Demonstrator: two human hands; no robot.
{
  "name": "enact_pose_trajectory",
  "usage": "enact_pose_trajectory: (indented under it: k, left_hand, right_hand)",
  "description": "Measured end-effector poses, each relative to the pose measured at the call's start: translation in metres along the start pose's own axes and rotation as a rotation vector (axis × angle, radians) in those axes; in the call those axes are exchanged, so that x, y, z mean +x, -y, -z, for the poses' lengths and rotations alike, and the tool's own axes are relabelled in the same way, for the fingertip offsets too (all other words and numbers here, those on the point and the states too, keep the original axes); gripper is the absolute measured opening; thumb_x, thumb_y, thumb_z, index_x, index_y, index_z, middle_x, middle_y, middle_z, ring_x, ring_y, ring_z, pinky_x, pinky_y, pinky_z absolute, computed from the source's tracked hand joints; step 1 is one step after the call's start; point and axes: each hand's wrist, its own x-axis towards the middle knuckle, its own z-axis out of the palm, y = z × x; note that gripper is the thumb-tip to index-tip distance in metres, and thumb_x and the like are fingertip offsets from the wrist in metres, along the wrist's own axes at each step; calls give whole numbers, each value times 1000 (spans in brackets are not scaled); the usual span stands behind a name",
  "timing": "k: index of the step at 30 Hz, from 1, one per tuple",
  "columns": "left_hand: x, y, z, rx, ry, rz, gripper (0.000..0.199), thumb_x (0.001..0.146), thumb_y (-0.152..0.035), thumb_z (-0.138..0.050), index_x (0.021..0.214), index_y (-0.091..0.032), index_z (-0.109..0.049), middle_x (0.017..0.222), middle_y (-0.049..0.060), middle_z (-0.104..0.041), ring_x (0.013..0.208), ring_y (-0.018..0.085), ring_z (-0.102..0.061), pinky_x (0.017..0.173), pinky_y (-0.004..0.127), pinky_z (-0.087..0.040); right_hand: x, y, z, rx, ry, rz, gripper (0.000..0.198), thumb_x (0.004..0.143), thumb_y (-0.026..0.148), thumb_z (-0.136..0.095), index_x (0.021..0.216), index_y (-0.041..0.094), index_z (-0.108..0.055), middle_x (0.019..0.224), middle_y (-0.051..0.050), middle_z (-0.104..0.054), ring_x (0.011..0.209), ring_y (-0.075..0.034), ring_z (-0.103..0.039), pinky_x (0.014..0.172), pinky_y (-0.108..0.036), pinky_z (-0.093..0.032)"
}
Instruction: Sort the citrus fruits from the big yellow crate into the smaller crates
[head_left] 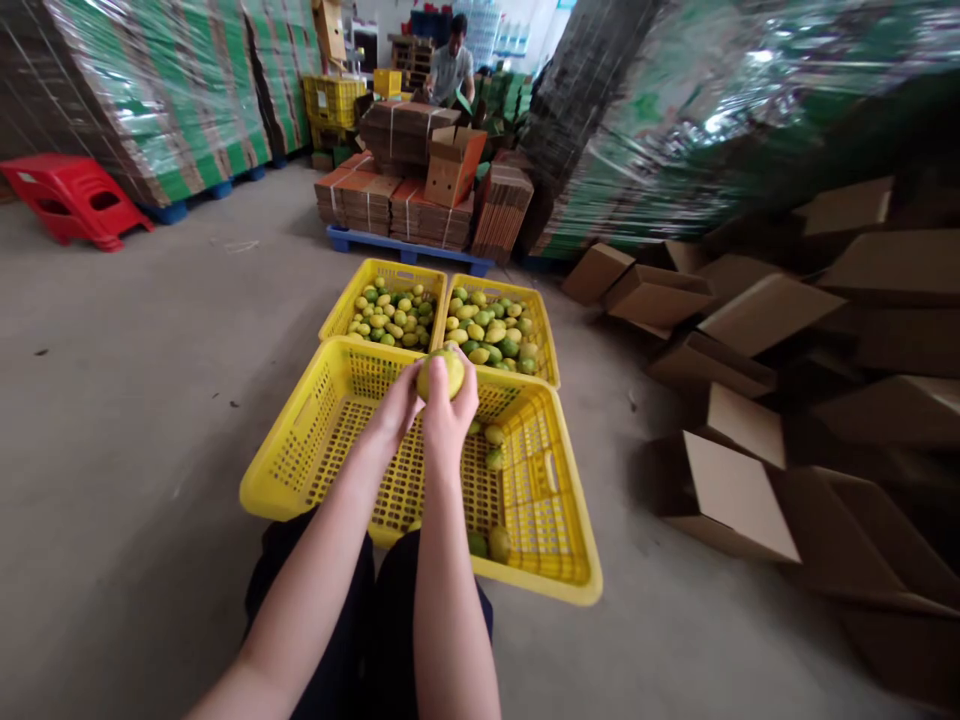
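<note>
Between both hands is a yellow-green lemon [441,378], held above the far rim of the near yellow crate [300,440]. My right hand [451,412] wraps round its right side, with the thumb across its near face. My left hand [401,405] closes on its left side; part of those fingers is hidden behind it. Inside the near crate a few lemons [494,435] lie along the right side, others partly hidden by my right arm. Past it stand two smaller yellow crates, the left crate [337,310] and the right crate [551,345], both filled with yellow and green lemons.
Open cardboard boxes [739,490] lie scattered at the right. A blue pallet [409,250] with bundled flat cartons [431,215] stands ahead, a person [451,70] behind it. A red stool [79,195] is at the left, near wrapped green stacks [165,90].
</note>
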Motion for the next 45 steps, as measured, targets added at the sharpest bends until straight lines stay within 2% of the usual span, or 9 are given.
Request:
enact_pose_trajectory:
  k: [3,5,10,16,23,30,37,41,45]
  left_hand:
    - [-5,-4,1,6,-10,90,27,81,-37,-72,102,-21,-66,110,6,-71,107,22,-66,92,34,-54]
    - [-9,-9,2,57,-29,-21,33,74,-35,-81,102,-23,-67,114,4,-70,108,21,-65,95,33,-52]
    - [-18,-24,1,172,-36,-339,47,66,-26,-88,108,-28,-68,115,3,-68,109,20,-64,98,32,-50]
    - [-24,-35,4,165,-15,-364,55,58,-15,-90,108,-26,-71,121,5,-66,113,22,-63,98,31,-50]
    - [-24,-38,9,230,2,-431,52,59,-17,-89,107,-28,-74,129,4,-63,124,24,-57,101,32,-50]
    - [-15,-31,16,67,-32,-93,46,75,-56,-74,99,-16,-74,87,9,-75,96,28,-71,75,35,-59]
    - [-6,-17,17,-28,-74,157,58,77,-67,-67,104,-16,-70,76,11,-74,79,26,-73,63,33,-58]
    - [-8,-16,13,-8,-119,49,59,76,-67,-69,106,-17,-66,90,12,-74,95,28,-71,76,35,-58]
    - [-14,-19,5,-5,-165,-277,54,66,-44,-87,108,-26,-57,103,2,-70,105,20,-67,90,30,-53]
  right_hand:
    - [8,-3,9,224,-65,-157,42,88,59,-51,111,24,-53,111,-9,-68,106,-24,-66,94,-44,-53]
    - [14,-4,20,231,-97,-157,44,90,62,-46,117,27,-49,109,-7,-66,103,-23,-66,87,-42,-56]
    - [22,-6,44,-12,-3,-1,50,90,55,-54,132,32,-41,122,-8,-55,100,-21,-62,84,-42,-56]
    - [15,3,38,-332,105,460,41,89,32,-60,129,33,-55,128,-7,-53,125,-27,-53,107,-51,-46]
    - [11,10,35,-370,152,539,36,91,22,-58,123,36,-63,127,-5,-57,125,-25,-55,108,-49,-48]
    - [11,4,31,-9,115,43,57,93,51,-51,145,33,-39,121,-7,-63,103,-21,-66,86,-40,-58]
    - [18,-7,24,297,147,-517,52,84,72,-48,92,22,-60,58,0,-58,52,-18,-61,37,-26,-41]
    - [19,-5,23,323,101,-517,44,81,65,-58,89,22,-57,63,0,-61,56,-18,-62,40,-26,-43]
    - [19,-3,28,273,-35,-222,39,77,48,-71,107,25,-60,101,-3,-68,84,-17,-67,70,-32,-57]
